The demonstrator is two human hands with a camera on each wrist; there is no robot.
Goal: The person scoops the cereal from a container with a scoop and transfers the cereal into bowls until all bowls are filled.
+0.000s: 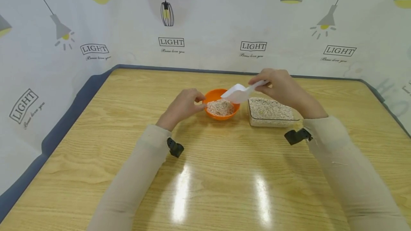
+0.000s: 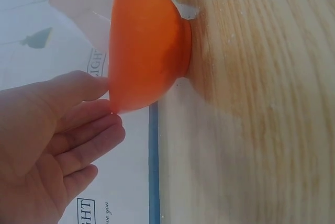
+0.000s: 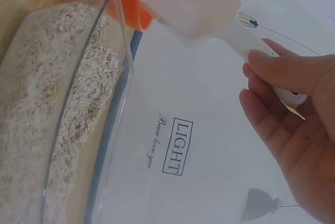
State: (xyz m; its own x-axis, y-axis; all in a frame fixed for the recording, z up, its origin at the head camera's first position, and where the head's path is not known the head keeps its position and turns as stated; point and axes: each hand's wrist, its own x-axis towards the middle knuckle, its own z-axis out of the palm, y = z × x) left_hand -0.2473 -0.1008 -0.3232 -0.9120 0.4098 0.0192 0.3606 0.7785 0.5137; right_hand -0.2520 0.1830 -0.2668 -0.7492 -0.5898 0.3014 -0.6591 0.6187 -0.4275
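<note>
An orange bowl (image 1: 209, 97) holds a heap of oat flakes (image 1: 221, 107). My left hand (image 1: 185, 104) pinches the bowl's left rim between thumb and index finger; in the left wrist view the other fingers lie loosely beneath. Over the bowl's right side, a white scoop (image 1: 238, 94) is tilted with its mouth toward the bowl. My right hand (image 1: 280, 85) grips the scoop's handle between thumb and fingers, seen close in the right wrist view. Below that hand stands a clear rectangular container (image 1: 273, 123) of oat flakes (image 3: 78, 109). The scoop's inside is hardly visible.
Bowl and container stand side by side on a wooden table (image 1: 218, 174), with a small gap between them. Behind the table hangs a white backdrop (image 1: 212, 17) printed with lamps. Each wrist wears a small black camera (image 1: 298, 136).
</note>
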